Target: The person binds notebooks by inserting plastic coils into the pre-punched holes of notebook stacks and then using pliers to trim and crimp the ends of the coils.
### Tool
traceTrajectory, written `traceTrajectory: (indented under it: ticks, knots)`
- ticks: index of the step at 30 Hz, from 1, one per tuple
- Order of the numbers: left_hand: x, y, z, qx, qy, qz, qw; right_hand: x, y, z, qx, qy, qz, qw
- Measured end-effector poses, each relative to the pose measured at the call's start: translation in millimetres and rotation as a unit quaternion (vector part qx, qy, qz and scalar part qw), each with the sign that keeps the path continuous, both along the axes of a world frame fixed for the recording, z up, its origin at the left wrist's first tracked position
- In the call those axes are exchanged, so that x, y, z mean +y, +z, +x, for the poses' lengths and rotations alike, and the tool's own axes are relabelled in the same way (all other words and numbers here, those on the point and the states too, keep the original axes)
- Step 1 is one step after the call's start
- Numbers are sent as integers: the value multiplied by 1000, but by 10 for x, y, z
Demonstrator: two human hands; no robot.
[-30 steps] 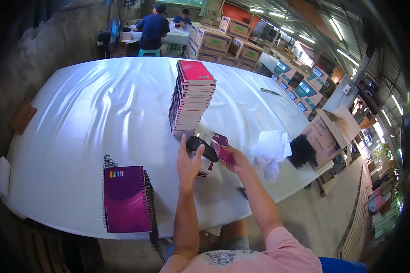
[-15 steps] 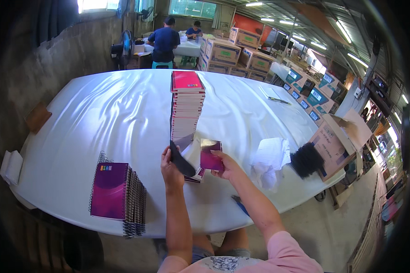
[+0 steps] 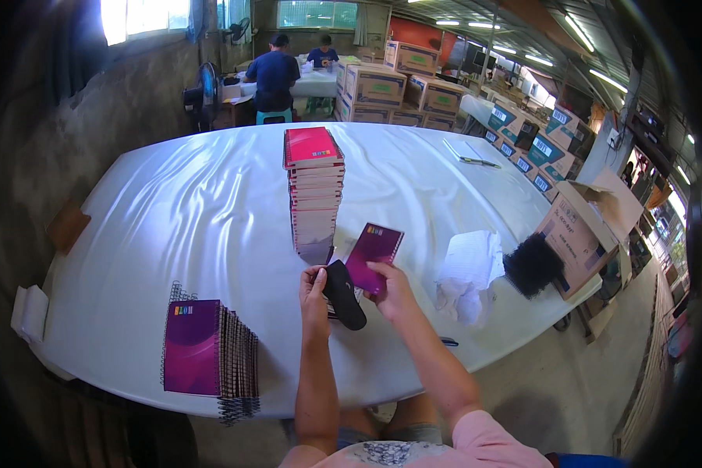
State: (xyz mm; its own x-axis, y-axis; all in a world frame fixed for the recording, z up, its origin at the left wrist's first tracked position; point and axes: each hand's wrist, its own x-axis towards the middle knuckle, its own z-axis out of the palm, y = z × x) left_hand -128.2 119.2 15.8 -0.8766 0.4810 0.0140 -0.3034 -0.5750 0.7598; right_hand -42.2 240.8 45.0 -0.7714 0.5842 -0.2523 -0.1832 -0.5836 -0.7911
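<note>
Left hand first: it's pinching the top of a black curved piece, fingers closed around its upper end. Right beside it, my right hand is gripping a small magenta notebook from below, cover tilted up toward the camera, just above the bench and in front of the tall stack.

Sweeping from the left: a folded white cloth hangs at the bench edge, then the spiral-bound purple notebooks lie piled at the near edge, a good number already there by my reckoning. In the middle, the tall stack of pink-covered books stands high, so I judge plenty is left to get through. Farther right, crumpled white paper, a black fuzzy bundle and an open cardboard box.

Against half a second ago: the notebook has come up higher and swung clear of the black piece, and my view has tipped up a little, showing more of the far room.
</note>
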Motion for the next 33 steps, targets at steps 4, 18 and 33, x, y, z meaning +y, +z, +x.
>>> traceTrajectory:
  ticks: [4, 18, 33]
  knots:
    - [-36, 140, 52, -29, 22, 28, 999, -162, 106, 30, -20, -121, 57, 991]
    - [-965, -181, 813, 517, -93, -609, 593, -430, 771, 1257, -87, 88, 693, 711]
    - [-611, -115, 992, 457, 11, -345, 820, -349, 51, 1274, -158, 140, 706, 676]
